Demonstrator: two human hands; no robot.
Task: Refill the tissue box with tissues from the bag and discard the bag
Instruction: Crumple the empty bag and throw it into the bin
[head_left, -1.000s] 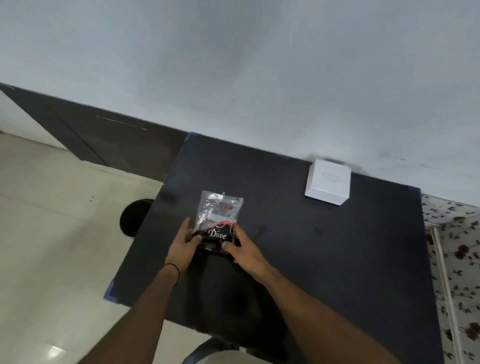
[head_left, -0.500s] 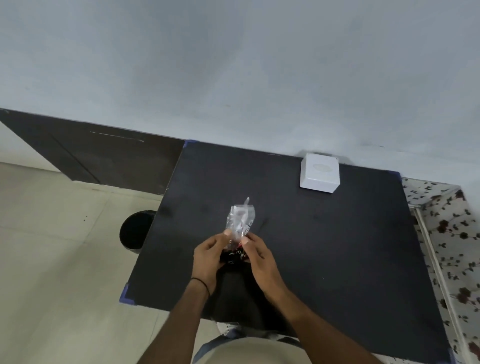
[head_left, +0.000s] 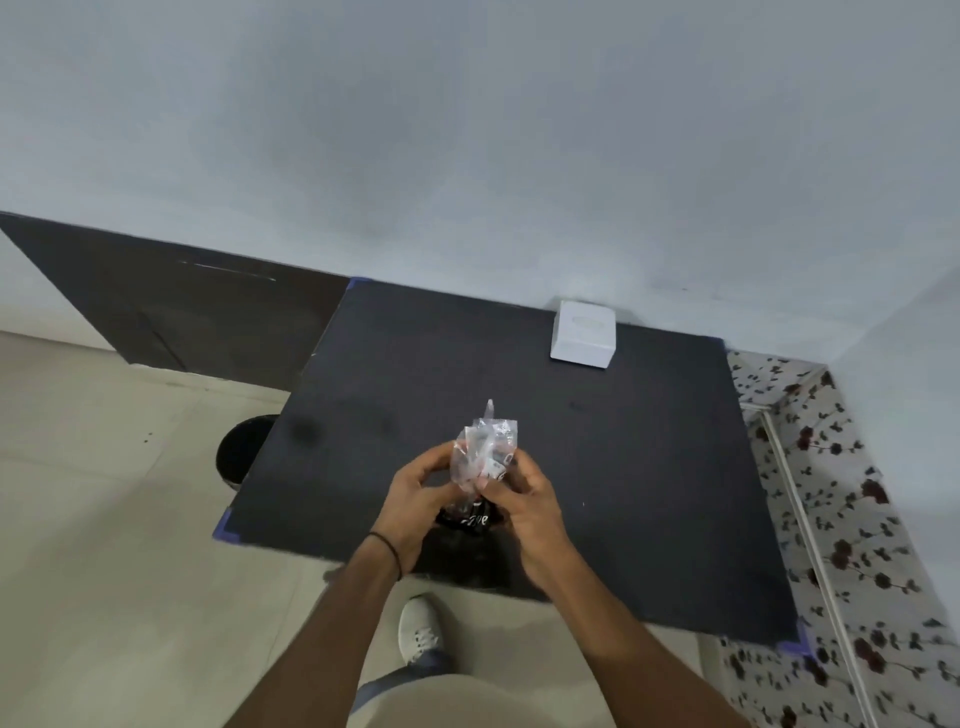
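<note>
A crumpled clear plastic bag with a black printed lower part is held upright above the near half of the black table. My left hand grips its left side and my right hand grips its right side. The bag's contents are hard to make out. A white tissue box with an oval slot on top stands at the table's far edge by the wall, well beyond both hands.
A black round bin sits on the tiled floor left of the table, partly under its edge. A dark panel runs along the wall at left. A floral cloth surface borders the table on the right. My white shoe shows below.
The bag was lying flat on the table with both hands on its lower end; now it is lifted and bunched upright between my hands. The view has pulled back.
</note>
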